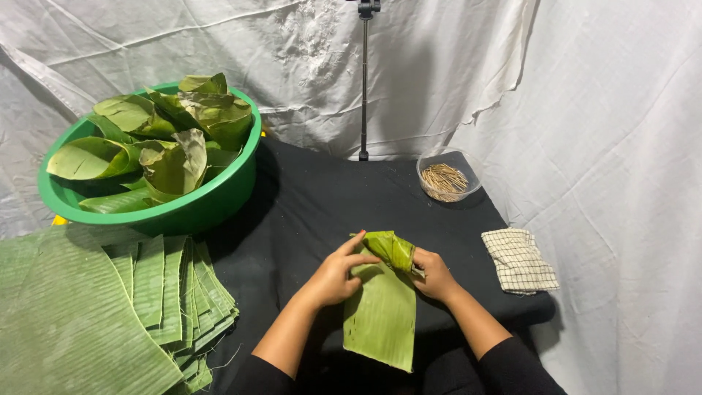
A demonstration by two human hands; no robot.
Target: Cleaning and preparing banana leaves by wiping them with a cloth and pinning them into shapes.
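Green banana leaf [382, 311] looks light, floppy, easily torn; left hand [333, 278] and right hand [433, 274] pinch its folded top, best held there.

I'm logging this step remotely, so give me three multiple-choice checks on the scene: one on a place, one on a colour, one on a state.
1. Where is the bowl of small sticks?
A. far right of the table
B. on the cut leaves
C. inside the basin

2. What colour is the basin?
A. red
B. green
C. white

3. How is the leaf in the hands?
A. lying flat
B. torn in two
C. folded over at its far end

Answers: 1 A, it stands beside the stand pole. 2 B, its rim is green. 3 C, the left hand and right hand pinch the fold.
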